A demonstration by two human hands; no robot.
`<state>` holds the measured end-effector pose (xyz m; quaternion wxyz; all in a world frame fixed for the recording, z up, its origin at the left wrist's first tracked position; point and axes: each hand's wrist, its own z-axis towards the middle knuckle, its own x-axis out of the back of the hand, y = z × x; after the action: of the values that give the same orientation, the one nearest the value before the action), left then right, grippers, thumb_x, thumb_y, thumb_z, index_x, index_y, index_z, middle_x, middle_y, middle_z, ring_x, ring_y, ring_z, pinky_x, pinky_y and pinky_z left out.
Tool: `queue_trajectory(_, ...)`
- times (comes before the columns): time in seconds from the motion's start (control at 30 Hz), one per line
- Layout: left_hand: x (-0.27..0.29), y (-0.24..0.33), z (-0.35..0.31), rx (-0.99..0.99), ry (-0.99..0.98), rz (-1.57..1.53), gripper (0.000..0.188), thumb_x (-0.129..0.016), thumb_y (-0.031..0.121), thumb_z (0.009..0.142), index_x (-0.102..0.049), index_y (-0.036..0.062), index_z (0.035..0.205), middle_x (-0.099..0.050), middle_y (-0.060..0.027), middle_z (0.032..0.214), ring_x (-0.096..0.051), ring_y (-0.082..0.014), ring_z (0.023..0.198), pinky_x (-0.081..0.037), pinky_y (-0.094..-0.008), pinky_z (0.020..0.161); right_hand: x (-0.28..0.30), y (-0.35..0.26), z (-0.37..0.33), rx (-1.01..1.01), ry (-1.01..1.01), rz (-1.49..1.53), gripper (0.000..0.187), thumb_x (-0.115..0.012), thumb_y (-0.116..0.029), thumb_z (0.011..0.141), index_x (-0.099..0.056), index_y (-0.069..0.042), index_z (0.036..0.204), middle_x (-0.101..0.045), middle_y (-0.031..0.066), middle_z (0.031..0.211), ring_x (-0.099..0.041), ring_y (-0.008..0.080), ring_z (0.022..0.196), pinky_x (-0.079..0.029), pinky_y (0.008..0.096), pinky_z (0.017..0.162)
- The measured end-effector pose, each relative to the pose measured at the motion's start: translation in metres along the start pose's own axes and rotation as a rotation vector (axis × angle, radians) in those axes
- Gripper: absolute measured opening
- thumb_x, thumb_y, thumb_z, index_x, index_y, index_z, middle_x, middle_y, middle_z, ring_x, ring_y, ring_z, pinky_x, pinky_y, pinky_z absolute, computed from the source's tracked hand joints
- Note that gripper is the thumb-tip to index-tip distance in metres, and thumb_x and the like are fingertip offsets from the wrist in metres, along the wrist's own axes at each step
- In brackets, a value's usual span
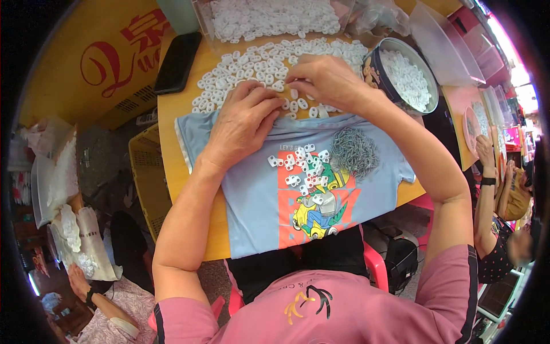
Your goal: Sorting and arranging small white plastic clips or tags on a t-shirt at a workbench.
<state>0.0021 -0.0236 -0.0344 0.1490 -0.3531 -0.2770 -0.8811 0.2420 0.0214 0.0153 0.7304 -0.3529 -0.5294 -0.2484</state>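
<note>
Pieces [246,64], small and white, across the far worktop [175,103]
Left hand [243,114] and right hand [329,80] bend their fingers among them, beyond the blue shirt [252,206]; whether they grip any, I cannot tell.

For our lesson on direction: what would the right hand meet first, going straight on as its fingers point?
Probably the loose white pieces on the table, just left of the right hand; its height is unclear, so it might pass above them.
</note>
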Motion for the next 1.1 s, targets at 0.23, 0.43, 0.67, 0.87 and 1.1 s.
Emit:
queue_trajectory(0.23,0.001,0.0,0.0,0.01,-0.001,-0.012,0.02,-0.075,0.008,0.088,-0.076,0.004,0.108,-0.072,-0.0087,0.109,-0.062,-0.0325,0.11,-0.052,-0.044,0.097,-0.009,-0.006,0.021,0.058,-0.088,-0.063,0.02,-0.071,-0.021,0.094,-0.078,-0.014,0.11,-0.073,0.0107,0.107,-0.071,0.0362,0.099,-0.056,0.0482,0.083)
queue_trajectory(0.43,0.001,0.0,0.0,0.005,0.007,-0.014,0.02,-0.074,0.007,0.088,-0.076,0.004,0.108,-0.071,-0.0081,0.108,-0.062,-0.0321,0.109,-0.053,-0.0439,0.096,-0.005,-0.002,0.029,0.044,-0.138,-0.054,0.02,-0.071,-0.024,0.095,-0.078,-0.016,0.111,-0.071,0.0087,0.104,-0.07,0.0341,0.1,-0.055,0.047,0.084)
queue_trajectory(0.67,0.001,0.0,0.0,0.009,0.015,-0.025,0.022,-0.074,0.006,0.086,-0.076,0.0039,0.108,-0.071,-0.0082,0.109,-0.062,-0.0318,0.108,-0.053,-0.0443,0.095,-0.008,0.001,0.032,0.092,-0.121,-0.056,0.018,-0.071,-0.025,0.094,-0.077,-0.012,0.105,-0.07,0.0096,0.104,-0.07,0.0337,0.101,-0.055,0.0463,0.085)
queue_trajectory(0.87,0.002,-0.002,-0.002,0.003,0.006,-0.018,0.02,-0.074,0.006,0.088,-0.076,0.004,0.108,-0.071,-0.0086,0.108,-0.062,-0.0323,0.108,-0.052,-0.0448,0.095,0.002,-0.006,0.036,-0.031,-0.231,0.141,0.019,-0.071,-0.019,0.089,-0.073,-0.004,0.1,-0.074,0.0137,0.099,-0.071,0.0327,0.09,-0.055,0.0439,0.081)
queue_trajectory(1.1,0.001,0.0,-0.003,0.009,0.022,-0.026,0.02,-0.075,0.007,0.088,-0.076,0.0045,0.108,-0.071,-0.0085,0.108,-0.062,-0.0325,0.109,-0.052,-0.0452,0.096,0.029,-0.002,0.017,-0.058,-0.043,0.27,0.025,-0.069,-0.016,0.091,-0.075,-0.001,0.111,-0.078,0.0178,0.099,-0.074,0.0308,0.092,-0.057,0.0407,0.082)
